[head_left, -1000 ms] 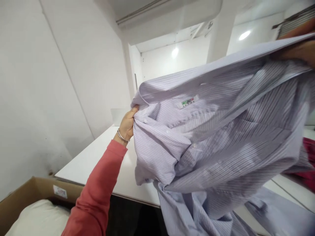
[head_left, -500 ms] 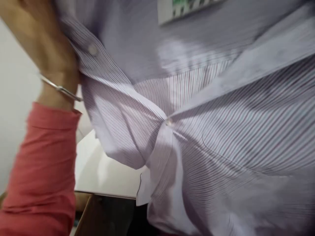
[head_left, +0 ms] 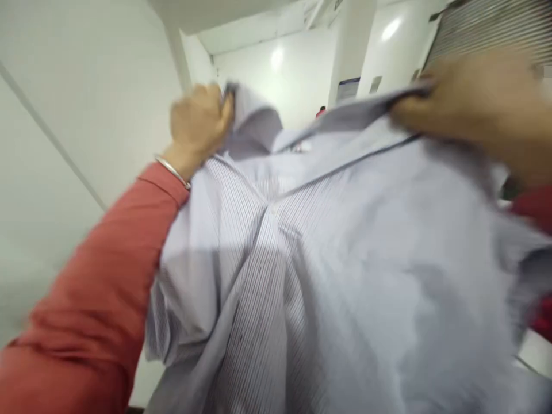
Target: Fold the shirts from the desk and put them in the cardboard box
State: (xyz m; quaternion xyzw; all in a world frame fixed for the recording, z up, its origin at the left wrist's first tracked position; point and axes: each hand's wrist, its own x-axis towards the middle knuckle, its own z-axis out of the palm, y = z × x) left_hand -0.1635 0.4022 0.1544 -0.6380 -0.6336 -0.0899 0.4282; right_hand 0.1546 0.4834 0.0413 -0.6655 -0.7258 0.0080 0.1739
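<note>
A pale striped button-up shirt (head_left: 345, 259) hangs in front of me, stretched between both hands, its front facing me. My left hand (head_left: 200, 121), with a thin silver bangle at the wrist, is closed on one side of the collar. On the other side, my right hand (head_left: 466, 103) grips the collar edge; motion blurs it. One button (head_left: 273, 211) holds the placket together below the spread neck opening. The shirt's lower part runs past the bottom of the view.
A white wall (head_left: 52, 144) stands close on the left. Farther off are a bright white wall (head_left: 276, 75), a small sign (head_left: 348, 89) and a ribbed grey shutter (head_left: 495, 34). Part of a person in red (head_left: 321, 112) shows in the distance. Something red (head_left: 541, 319) lies at the right edge.
The shirt has risen and moved farther from me, so more of its front shows. My view has tilted up from the white tabletop to the room. My right hand has come into view.
</note>
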